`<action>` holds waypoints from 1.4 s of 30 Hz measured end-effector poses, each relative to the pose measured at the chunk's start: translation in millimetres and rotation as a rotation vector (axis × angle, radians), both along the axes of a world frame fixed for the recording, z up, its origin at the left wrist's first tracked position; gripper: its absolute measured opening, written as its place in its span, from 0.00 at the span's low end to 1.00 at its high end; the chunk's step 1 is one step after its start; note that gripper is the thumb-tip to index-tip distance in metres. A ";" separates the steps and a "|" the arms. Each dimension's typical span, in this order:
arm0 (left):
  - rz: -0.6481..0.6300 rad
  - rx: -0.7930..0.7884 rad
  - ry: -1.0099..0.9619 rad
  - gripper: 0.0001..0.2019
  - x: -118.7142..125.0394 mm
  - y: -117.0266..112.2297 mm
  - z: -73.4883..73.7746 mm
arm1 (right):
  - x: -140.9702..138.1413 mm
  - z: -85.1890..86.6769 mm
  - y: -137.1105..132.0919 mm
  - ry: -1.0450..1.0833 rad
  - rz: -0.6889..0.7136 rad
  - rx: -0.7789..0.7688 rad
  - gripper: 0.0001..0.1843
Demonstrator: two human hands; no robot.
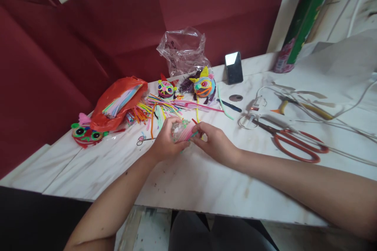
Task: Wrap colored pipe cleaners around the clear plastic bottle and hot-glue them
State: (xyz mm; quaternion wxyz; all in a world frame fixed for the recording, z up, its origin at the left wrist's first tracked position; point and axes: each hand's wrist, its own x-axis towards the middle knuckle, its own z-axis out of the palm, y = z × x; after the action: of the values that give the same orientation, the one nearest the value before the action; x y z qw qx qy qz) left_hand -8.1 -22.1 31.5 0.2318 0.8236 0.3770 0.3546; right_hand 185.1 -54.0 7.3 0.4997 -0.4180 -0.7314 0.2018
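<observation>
My left hand (pixel 166 139) is closed around a small clear ball (pixel 180 131) wrapped partly in pink and teal pipe cleaner, held just above the white table (pixel 206 180). My right hand (pixel 213 141) pinches the pink strands on the ball's right side. Behind my hands lies a loose heap of coloured pipe cleaners (pixel 159 110). Two finished fuzzy creature heads (pixel 166 89) (pixel 204 85) stand beyond the heap, and a third one (pixel 85 133) lies at the left edge.
A red plastic bag (pixel 118 104) with pipe cleaners lies at the left, a clear bag (pixel 184 51) at the back. Red-handled scissors (pixel 294 141), a glue gun (pixel 255 108), pliers (pixel 303 106), cables, a phone (pixel 233 67) and small scissors (pixel 143 139) are on the table.
</observation>
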 end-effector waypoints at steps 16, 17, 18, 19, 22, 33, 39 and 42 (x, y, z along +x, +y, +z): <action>-0.027 0.189 -0.059 0.30 -2.3 5.1 -13.0 | 2.7 -3.2 5.0 0.005 0.002 0.076 0.06; -0.021 0.176 -0.062 0.31 -2.1 5.2 -13.0 | 2.4 -3.1 5.0 0.006 0.002 0.079 0.07; -0.010 0.153 -0.062 0.31 -1.9 5.2 -12.5 | 1.9 -3.1 5.1 0.006 0.006 0.083 0.07; 0.005 0.123 -0.060 0.32 -1.5 5.1 -11.5 | 1.3 -3.1 5.2 0.006 0.009 0.087 0.07; 0.047 0.054 -0.062 0.32 0.2 3.9 -7.1 | -0.7 -3.4 6.1 0.004 0.015 0.103 0.07; 0.196 -0.450 -0.634 0.24 3.1 12.8 -8.4 | 2.4 -12.1 11.4 0.054 0.018 0.049 0.03; 0.293 -0.665 -0.803 0.23 5.0 13.6 -7.8 | -1.6 -15.6 6.3 -0.049 0.131 0.201 0.06; 0.337 -0.643 -0.821 0.22 6.7 12.2 -7.7 | -3.4 -16.6 1.6 -0.120 0.202 0.259 0.09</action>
State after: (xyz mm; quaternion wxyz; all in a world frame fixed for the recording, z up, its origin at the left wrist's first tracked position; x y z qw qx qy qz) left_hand -1.4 -9.9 23.8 0.5398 0.4335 0.4719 0.5460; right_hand 181.7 -52.4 -9.2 0.4819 -0.2857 -0.8182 0.1296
